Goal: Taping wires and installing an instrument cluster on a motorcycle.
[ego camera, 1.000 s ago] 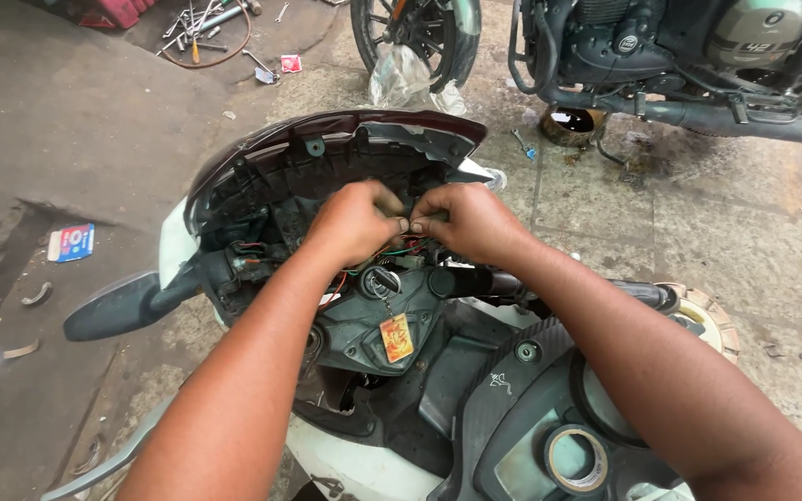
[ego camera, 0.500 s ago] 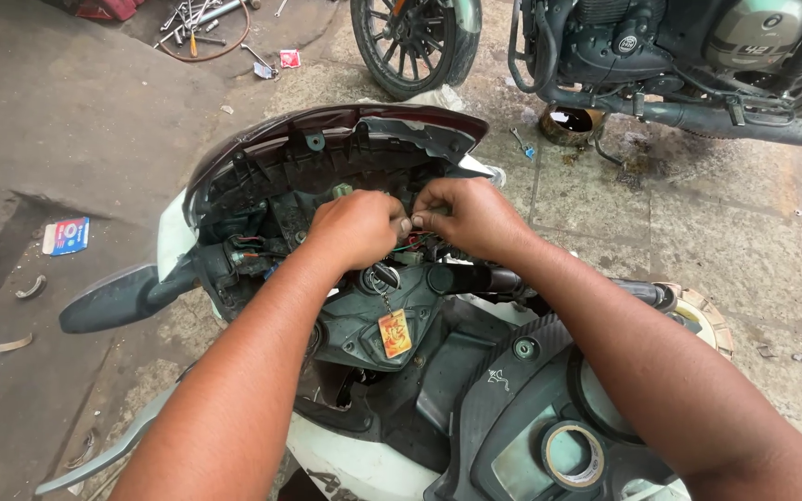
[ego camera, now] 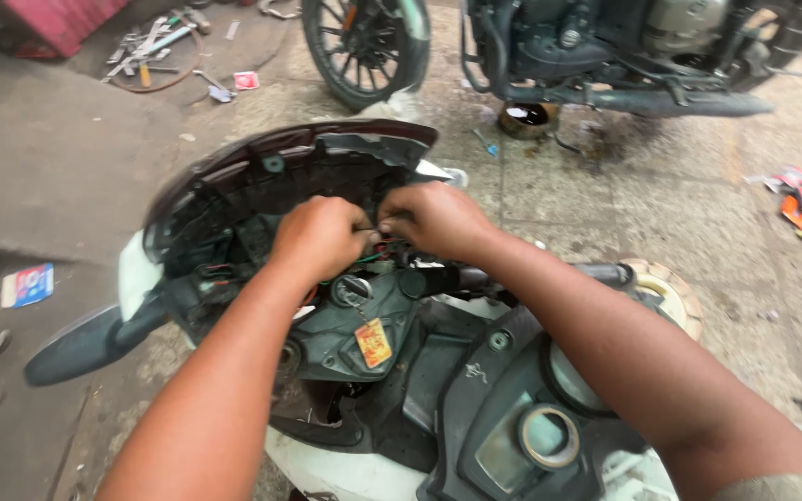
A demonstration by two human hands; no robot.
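A motorcycle with its front cowl point(ego camera: 299, 153) opened up fills the lower middle of the head view. My left hand point(ego camera: 319, 237) and my right hand point(ego camera: 433, 218) meet knuckle to knuckle behind the cowl, both pinching thin red and green wires point(ego camera: 375, 243) in the exposed harness. Just below the hands sits the ignition key point(ego camera: 353, 289) with an orange tag point(ego camera: 373, 342) hanging from it. The dark fuel tank and its filler cap point(ego camera: 549, 436) lie near my right forearm. My fingertips are hidden among the wiring.
A second motorcycle point(ego camera: 596, 46) stands at the top, its front wheel point(ego camera: 364, 46) near a small oil pan point(ego camera: 526, 118). Scattered tools point(ego camera: 155, 51) lie at the top left. A blue packet point(ego camera: 28, 284) is on the floor at left, red litter point(ego camera: 800, 204) at right.
The view has shifted slightly, so the bike sits a little lower. My hands stay together on the wires, with only small finger movements.
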